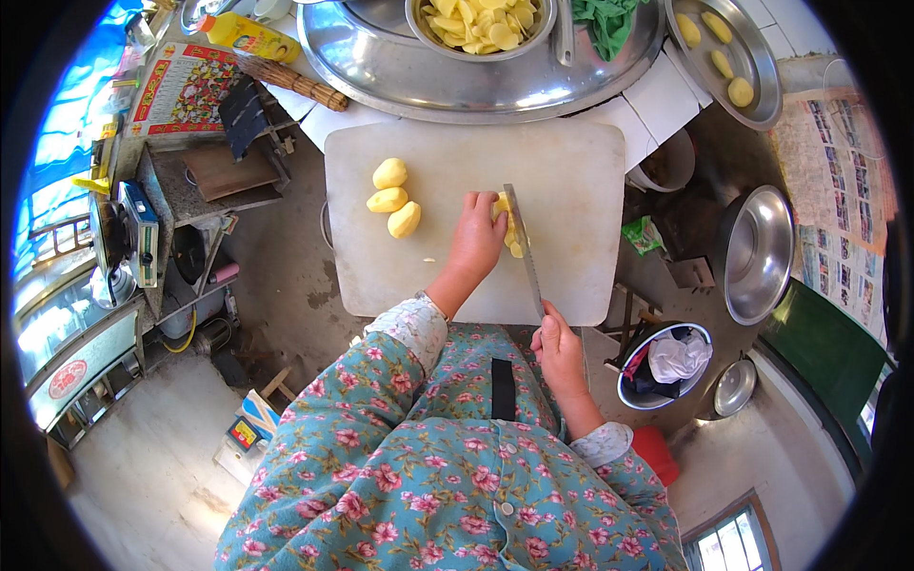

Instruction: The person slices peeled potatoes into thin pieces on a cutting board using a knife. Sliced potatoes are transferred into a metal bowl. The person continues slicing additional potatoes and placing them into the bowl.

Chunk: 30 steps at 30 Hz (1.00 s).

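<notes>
My left hand [477, 239] grips a peeled potato [500, 205] on the white cutting board [364, 282], its fingertips bent over the potato. In my right hand [559, 351] is the handle of a knife [528, 253], whose long blade stands on edge along the potato's right side. Cut potato pieces [515, 248] lie against the blade, partly hidden by it. Three whole peeled potatoes [387, 200] sit together on the left part of the board. A small pale scrap [429, 260] lies below them.
Behind the board stands a large metal lid [428, 100] bearing a bowl of potato slices [485, 27] and a green cloth [607, 25]. A metal basin [703, 57] at the back right holds several potatoes. A straw brush [307, 86] and yellow bottle [257, 41] lie back left.
</notes>
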Each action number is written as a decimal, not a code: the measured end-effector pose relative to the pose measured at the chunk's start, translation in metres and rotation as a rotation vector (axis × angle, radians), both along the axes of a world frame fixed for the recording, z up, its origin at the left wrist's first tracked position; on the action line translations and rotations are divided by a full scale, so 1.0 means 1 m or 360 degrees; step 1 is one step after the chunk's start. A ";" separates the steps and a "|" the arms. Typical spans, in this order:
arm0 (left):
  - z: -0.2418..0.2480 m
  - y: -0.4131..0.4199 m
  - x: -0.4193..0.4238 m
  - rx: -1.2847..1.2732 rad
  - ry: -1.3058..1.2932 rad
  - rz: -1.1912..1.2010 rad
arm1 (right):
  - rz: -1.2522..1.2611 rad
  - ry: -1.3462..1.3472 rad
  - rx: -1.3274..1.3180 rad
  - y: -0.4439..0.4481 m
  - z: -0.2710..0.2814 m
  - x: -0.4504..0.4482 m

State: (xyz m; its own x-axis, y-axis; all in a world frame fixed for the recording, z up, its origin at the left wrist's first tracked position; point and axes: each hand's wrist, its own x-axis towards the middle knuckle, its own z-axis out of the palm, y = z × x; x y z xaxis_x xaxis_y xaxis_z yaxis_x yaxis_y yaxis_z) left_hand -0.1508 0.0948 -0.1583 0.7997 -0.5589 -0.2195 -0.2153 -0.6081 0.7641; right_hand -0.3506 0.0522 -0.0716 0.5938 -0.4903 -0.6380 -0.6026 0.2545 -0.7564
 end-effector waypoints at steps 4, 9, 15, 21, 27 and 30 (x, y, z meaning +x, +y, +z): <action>-0.006 -0.001 0.000 -0.0040 -0.0012 -0.0015 | 0.0002 0.0022 -0.0021 0.003 -0.003 0.000; -0.002 -0.002 0.002 -0.0041 0.0011 -0.0025 | 0.0043 0.0057 -0.0073 0.000 0.004 0.007; -0.003 -0.004 0.003 -0.0062 0.0015 -0.0029 | 0.0046 0.0071 -0.0046 -0.001 0.003 0.010; -0.002 -0.002 0.003 -0.0071 0.0028 -0.0025 | 0.0111 0.0129 -0.0092 -0.004 0.002 0.016; -0.004 -0.004 0.005 -0.0175 0.0118 0.0036 | 0.0202 0.0082 -0.0313 -0.004 -0.044 0.027; -0.001 0.001 0.007 -0.0155 0.0129 0.0038 | 0.0170 0.0080 -0.0168 -0.009 -0.046 0.028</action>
